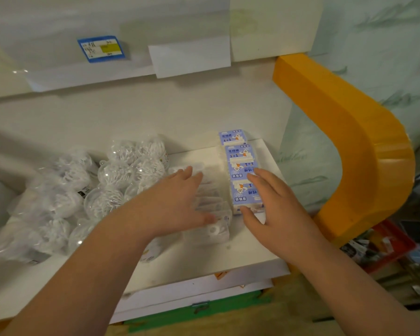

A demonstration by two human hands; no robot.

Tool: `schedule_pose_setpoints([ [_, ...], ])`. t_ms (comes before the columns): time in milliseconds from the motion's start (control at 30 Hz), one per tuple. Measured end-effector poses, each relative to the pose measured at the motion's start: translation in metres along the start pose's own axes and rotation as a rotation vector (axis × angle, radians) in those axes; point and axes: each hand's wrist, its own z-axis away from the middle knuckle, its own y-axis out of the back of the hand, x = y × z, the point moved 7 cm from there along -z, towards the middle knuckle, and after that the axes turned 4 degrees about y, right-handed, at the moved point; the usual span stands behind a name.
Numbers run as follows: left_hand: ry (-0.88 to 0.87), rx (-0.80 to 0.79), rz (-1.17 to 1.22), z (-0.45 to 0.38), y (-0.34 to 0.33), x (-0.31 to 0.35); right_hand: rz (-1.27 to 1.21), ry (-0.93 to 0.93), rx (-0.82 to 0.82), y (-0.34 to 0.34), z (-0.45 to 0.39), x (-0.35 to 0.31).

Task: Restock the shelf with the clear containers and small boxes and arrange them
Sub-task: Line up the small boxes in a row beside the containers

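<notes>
Several small blue-and-white boxes lie in a row running front to back on the right part of the white shelf. My right hand rests on the nearest box, fingers straight on its top and thumb at its front edge. Left of that row lies a row of small clear flat cases. My left hand lies flat over these cases with straight fingers. Several round clear containers full of white sticks fill the left half of the shelf.
An orange curved frame borders the shelf on the right. A shelf edge above carries a blue price tag and a white card. Lower shelf edges show below the front. Red packaged goods sit at the lower right.
</notes>
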Motion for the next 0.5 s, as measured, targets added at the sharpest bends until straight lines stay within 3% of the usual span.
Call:
schedule_pose_setpoints([
  [200, 0.023, 0.176, -0.192, -0.034, 0.02, -0.021, 0.163, 0.199, -0.142, -0.012, 0.007, -0.047],
  [367, 0.009, 0.133, -0.224, -0.059, 0.01, -0.023, 0.233, 0.213, -0.226, -0.034, 0.019, -0.057],
  [500, -0.019, 0.144, -0.182, -0.063, 0.008, -0.024, 0.234, 0.187, -0.178, -0.041, 0.025, -0.057],
])
